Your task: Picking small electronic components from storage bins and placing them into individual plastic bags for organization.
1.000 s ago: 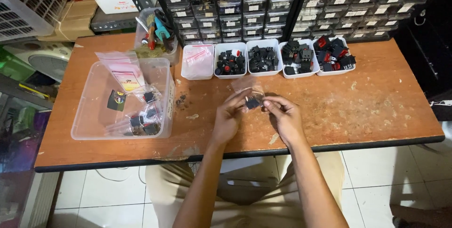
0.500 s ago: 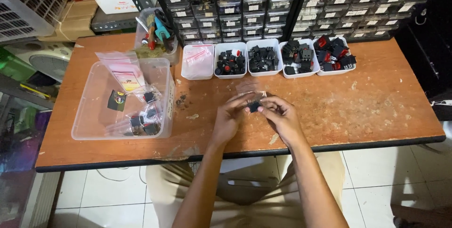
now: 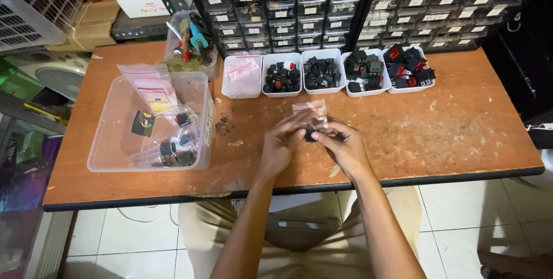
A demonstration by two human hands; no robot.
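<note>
Head view: worn wooden table [image 3: 461, 135], then a clear plastic bin [image 3: 115, 135] at its left, then four white trays [image 3: 328, 71] of small black switches along the back. Left hand [image 3: 280, 146] and right hand [image 3: 344, 147] meet mid-table, fingers pinching a small clear plastic bag [image 3: 311, 110] and a small dark part [image 3: 310, 136]. Bag looks light, limp and slippery; best held by its open edge

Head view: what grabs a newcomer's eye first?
Both hands, left hand and right hand, meet at the wooden table's front centre, pinching a small clear bag with a black part. Behind them runs a row of white bins of black and red switches; a clear tub sits left.
</note>
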